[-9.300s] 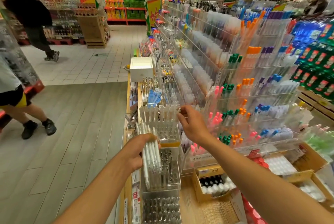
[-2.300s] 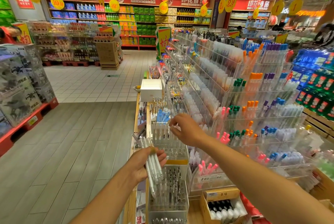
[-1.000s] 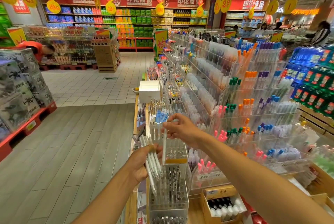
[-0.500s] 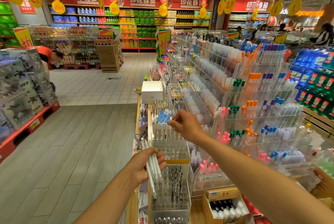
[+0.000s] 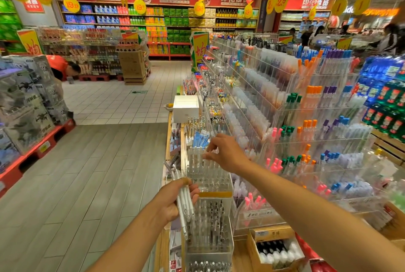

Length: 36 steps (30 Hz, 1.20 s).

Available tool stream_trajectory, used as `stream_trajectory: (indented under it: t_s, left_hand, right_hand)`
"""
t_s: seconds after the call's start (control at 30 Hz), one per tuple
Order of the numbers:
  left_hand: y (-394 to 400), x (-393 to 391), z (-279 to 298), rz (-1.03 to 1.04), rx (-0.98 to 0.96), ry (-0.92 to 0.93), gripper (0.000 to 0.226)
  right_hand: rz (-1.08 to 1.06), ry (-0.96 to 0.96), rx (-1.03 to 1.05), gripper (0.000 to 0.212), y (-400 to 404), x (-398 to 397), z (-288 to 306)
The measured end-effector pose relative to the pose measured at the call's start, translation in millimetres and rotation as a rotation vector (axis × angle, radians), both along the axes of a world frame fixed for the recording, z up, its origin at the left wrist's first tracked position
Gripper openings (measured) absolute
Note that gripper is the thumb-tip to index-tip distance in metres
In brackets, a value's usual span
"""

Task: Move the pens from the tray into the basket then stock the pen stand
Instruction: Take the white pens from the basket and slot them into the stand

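A clear acrylic pen stand with stepped tiers stands at the end of the display shelf. White pens stand in a row in its upper tier, and darker pens fill the tier below. My left hand grips a bundle of white pens just left of the stand, their tips pointing down. My right hand hovers over the upper tier, thumb and fingers pinching the top of a white pen that stands in a slot. No tray or basket is visible.
Acrylic racks of coloured markers fill the right side. A white box sits further along the shelf. A cardboard box of bottles lies below the stand. Left of the grey-floored aisle stand stacked boxes on a red pallet; behind them a person in red bends over.
One second ago my right hand carried a single white pen from the bundle toward the stand. That pen now stands in the upper tier. My left hand kept still.
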<state>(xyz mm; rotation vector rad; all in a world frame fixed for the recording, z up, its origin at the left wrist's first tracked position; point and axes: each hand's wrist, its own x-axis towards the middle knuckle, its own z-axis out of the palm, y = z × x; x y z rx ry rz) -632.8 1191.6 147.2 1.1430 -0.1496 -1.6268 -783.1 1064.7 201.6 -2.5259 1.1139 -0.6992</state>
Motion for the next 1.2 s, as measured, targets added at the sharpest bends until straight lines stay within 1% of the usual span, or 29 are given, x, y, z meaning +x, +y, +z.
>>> stream_trajectory:
  t_s: [0.2,0.37,0.47,0.57,0.67,0.73,0.77,0.87,0.93,1.03,1.1,1.2]
  left_hand:
    - [-4,1,-3,0.014,-0.01,-0.003,0.012]
    - [-6,-1,-3,-0.009,-0.01,-0.016,0.018]
    - [-6,-2,-1,-0.018,-0.024,-0.034,0.019]
    - [-6,-3,3,-0.046,-0.045,-0.056,0.024]
    - [-7,-5,9,-0.052,-0.068,-0.06,0.027]
    - [-6,-7,13,-0.062,-0.085,-0.052,0.026]
    - [-5,-8,15,-0.07,-0.095,-0.046,0.027]
    - [-2,-10,21,-0.084,-0.12,-0.029,0.025]
    - [0,-12,23,-0.09,-0.145,-0.024,0.021]
    - [2,-14,24,-0.094,-0.176,-0.014,0.016]
    - [2,-15,23,-0.103,-0.181,-0.012,0.017]
    - [4,-15,21,-0.114,-0.172,-0.003,0.021]
  right_hand:
    - [-0.031,0.129,-0.092,0.03,-3,5,0]
    - [0.022,0.256,-0.223,0.032,1,13,7]
    - [-0.01,0.292,-0.222,0.034,2,17,10]
    - [-0.019,0.259,-0.187,0.036,6,15,8]
    - [0.035,0.116,-0.141,0.031,15,16,7]
    - [0.072,0.062,-0.058,0.025,21,18,10]
    - [0.09,0.07,0.003,0.025,23,19,11]
    - [0.121,0.176,0.108,0.03,29,22,10]
    - [0.124,0.183,0.176,0.032,32,23,8]
    - [0.102,0.072,0.365,0.031,35,25,6]
    - [0.07,-0.023,0.536,0.03,36,23,5]
    - [0.103,-0.162,0.738,0.017,36,15,5]
